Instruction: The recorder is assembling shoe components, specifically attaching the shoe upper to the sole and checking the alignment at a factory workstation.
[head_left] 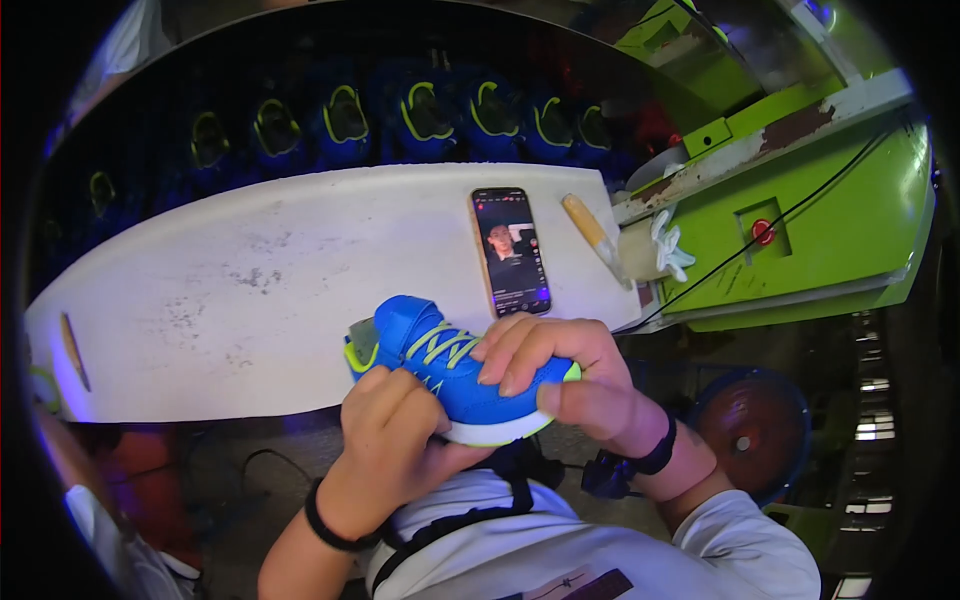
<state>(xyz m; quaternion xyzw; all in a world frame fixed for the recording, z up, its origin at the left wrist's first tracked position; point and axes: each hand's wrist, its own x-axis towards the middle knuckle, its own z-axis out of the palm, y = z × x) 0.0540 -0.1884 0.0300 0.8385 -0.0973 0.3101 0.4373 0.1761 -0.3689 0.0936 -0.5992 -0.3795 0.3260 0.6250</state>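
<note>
Held between both hands over the table's near edge is a blue sneaker [464, 383] with lime-green laces, a blue strap and a white sole. My left hand [392, 420] grips its side near the heel, fingers curled and thumb by the sole. At the toe end, my right hand [570, 372] closes over the upper, with the thumb low on the toe. The shoe's opening points to the far left; its underside is hidden.
A lit phone [511, 250] lies on the white table [220, 300]. Wooden-handled tools [594, 238] [74, 350] rest near both ends. Several blue shoes [425, 112] line the far side. A green machine [810, 220] with a red button stands right; another person's arm [85, 470] shows left.
</note>
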